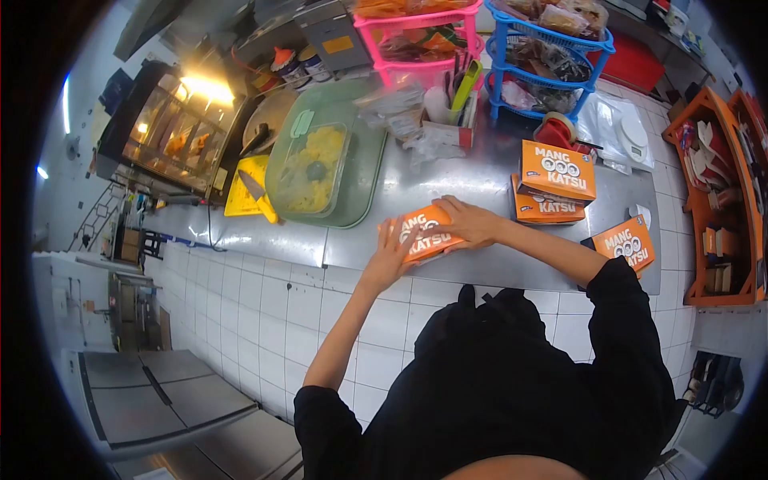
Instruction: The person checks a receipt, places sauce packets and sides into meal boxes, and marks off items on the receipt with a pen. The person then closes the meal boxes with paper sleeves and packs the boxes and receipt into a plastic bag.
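Box [430, 227] at near edge of surface [352, 246] — clasped between left hand [386, 260] and right hand [474, 223], both half-curled — with second box [626, 245] by near right corner.

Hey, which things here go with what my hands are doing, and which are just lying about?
Likely part of the job:
left hand and right hand
orange Mang Katsu box held between them
stacked orange boxes
separate orange box at far right

Apparently just lying about:
knife on yellow cutting board
green plastic tub
pink basket rack
blue basket rack
digital scale
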### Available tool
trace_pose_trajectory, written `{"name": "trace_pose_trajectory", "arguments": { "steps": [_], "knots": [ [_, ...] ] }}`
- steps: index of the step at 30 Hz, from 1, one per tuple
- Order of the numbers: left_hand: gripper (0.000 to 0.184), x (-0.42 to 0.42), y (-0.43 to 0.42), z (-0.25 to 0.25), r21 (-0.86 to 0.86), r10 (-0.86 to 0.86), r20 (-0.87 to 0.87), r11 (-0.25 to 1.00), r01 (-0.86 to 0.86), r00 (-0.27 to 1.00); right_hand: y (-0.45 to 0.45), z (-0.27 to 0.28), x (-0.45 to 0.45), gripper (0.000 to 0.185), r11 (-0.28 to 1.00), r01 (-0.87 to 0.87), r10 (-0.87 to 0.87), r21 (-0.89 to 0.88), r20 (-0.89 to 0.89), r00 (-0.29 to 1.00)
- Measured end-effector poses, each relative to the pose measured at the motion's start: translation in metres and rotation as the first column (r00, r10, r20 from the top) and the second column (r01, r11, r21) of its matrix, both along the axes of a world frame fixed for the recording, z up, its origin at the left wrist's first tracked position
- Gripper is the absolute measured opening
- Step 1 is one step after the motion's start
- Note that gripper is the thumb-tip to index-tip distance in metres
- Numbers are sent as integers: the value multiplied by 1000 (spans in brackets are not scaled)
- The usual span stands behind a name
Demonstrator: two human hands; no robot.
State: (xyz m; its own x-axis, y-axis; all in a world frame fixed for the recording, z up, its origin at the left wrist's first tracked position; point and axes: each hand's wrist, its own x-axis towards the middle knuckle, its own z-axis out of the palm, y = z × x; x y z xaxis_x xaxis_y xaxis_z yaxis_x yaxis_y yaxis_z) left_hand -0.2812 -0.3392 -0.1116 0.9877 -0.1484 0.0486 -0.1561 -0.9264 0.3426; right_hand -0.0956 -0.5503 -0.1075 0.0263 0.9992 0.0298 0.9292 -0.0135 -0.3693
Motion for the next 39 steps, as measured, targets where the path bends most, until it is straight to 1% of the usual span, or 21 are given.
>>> {"name": "trace_pose_trajectory", "arguments": {
  "steps": [2, 5, 7, 10, 14, 18, 21, 23, 24, 25, 26, 27, 28, 30, 31, 32, 33, 34, 35, 37, 39],
  "knots": [
    [79, -6, -2, -4, 36, 4, -4, 999, -4, 1000, -5, -3, -5, 60, 1000, 21, -21, -23, -14, 1000],
    [78, -5, 0, -20, 24, -25, 10, 999, 25, 1000, -12, -25, -15, 61, 986, 48, -49, 162, 0, 999],
    [78, -7, -3, -17, 36, 2, 25, 999, -3, 1000, -15, -24, -17, 61, 981, 72, -63, 180, -58, 996],
    [76, -1, 6, -9, -30, 20, -113, 999, -24, 993, -13, -24, -19, 61, 975, 97, -68, 201, -145, 987],
    [71, -11, -13, -6, -76, 5, -7, 997, -5, 1000, -25, -24, -22, 60, 965, 105, -62, 239, -178, 982],
    [74, -8, -31, -13, -14, 60, 122, 998, -59, 991, -35, -29, -46, 58, 939, 308, -277, 153, -194, 941],
    [68, 10, -31, -16, 99, 40, 76, 994, -47, 996, -48, -17, -77, 63, 887, 460, -450, 35, -157, 879],
    [63, 34, -36, -7, -3, 73, 57, 997, -73, 996, -84, 32, -75, 64, 942, 317, -314, -106, -606, 731],
    [60, 48, -40, 10, 26, 70, 34, 997, -71, 997, -112, 86, -64, 56, 924, 224, -381, -309, -717, 584],
    [56, 63, -45, 30, 58, 68, 14, 996, -68, 998, -138, 106, -49, 49, 947, 159, -321, -280, -810, 490],
    [52, 81, -46, 50, 59, 126, -119, 991, -119, 985, -167, 119, -34, 43, 967, 97, -255, -236, -887, 385],
    [49, 100, -48, 69, 70, 185, -251, 982, -173, 950, -202, 134, -19, 38, 966, 239, -181, -102, -923, 339],
    [45, 118, -58, 89, 89, 245, -376, 970, -228, 894, -240, 146, -3, 34, 927, 375, -96, 27, -947, 307],
    [39, 161, -129, 133, -291, 193, -95, 933, -212, 977, -315, 155, 38, 30, 735, 674, -182, -75, -979, 90],
    [37, 184, -174, 153, -465, 201, 52, 872, -154, 978, -353, 145, 68, 30, 632, 774, -247, -42, -957, 149],
    [36, 210, -220, 171, -498, 122, 104, 865, -55, 987, -388, 118, 99, 31, 448, 889, -303, -97, -952, 49],
    [35, 237, -266, 182, -526, 46, 158, 849, 45, 986, -420, 89, 133, 33, 257, 963, -436, -76, -899, 45],
    [38, 267, -308, 179, -487, -72, 180, 860, 152, 981, -447, 60, 165, 42, 57, 997, -509, -44, -861, -8],
    [41, 299, -349, 169, -445, -186, 199, 857, 258, 962, -466, 21, 197, 47, -51, 999, -600, 7, -799, -25],
    [65, 366, -430, 116, -239, -313, 175, 906, 349, 933, -492, -50, 249, 60, -247, 960, -739, 129, -666, -101],
    [98, 416, -501, 70, 61, -195, -55, 978, 198, 979, -484, -58, 267, 69, -298, 952, -684, 67, -711, -163]
  ]
}}
